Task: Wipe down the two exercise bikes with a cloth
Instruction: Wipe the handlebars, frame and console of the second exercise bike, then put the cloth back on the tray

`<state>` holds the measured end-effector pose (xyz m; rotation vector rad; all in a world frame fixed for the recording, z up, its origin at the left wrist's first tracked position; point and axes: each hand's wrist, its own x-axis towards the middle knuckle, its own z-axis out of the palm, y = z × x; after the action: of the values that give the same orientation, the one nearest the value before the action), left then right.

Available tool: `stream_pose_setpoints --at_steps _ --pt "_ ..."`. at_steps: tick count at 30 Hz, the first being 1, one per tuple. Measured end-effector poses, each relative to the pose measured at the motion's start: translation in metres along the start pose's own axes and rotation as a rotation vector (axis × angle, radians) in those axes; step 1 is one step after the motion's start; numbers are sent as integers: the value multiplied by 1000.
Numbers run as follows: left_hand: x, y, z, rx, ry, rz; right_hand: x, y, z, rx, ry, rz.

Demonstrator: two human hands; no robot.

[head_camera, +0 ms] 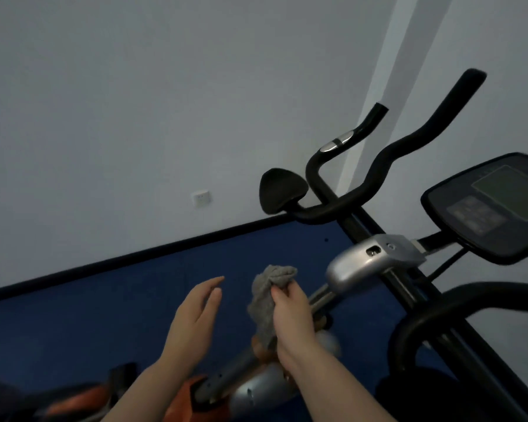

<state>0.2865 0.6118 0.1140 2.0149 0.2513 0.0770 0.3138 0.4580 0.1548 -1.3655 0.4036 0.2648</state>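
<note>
My right hand (291, 318) grips a bunched grey cloth (267, 295) just left of the bike's silver stem housing (369, 263). My left hand (195, 315) hovers open beside the cloth, fingers apart, touching nothing. The exercise bike in front of me has black curved handlebars (387, 169), a dark console screen (494, 202) at the right and a silver-and-orange frame (226, 379) running down to the lower left. A black padded rest (279, 188) sticks out at the handlebar's left end. Only one bike can be told apart here.
Blue floor (104, 315) meets a pale wall (134, 102) along a black skirting strip (134, 254). A white wall socket (201, 198) sits low on the wall. Another black handlebar loop (439, 312) curves at the lower right.
</note>
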Motion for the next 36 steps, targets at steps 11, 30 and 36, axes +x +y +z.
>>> stream_pose_setpoints --at_steps 11,30,36 --pt "-79 -68 24 278 -437 -51 -99 119 -64 -968 -32 -167" --pt "-311 35 294 495 -1292 444 -348 201 -349 -805 758 276" --pt "-388 71 370 464 -1341 344 -393 207 -458 -802 802 330"
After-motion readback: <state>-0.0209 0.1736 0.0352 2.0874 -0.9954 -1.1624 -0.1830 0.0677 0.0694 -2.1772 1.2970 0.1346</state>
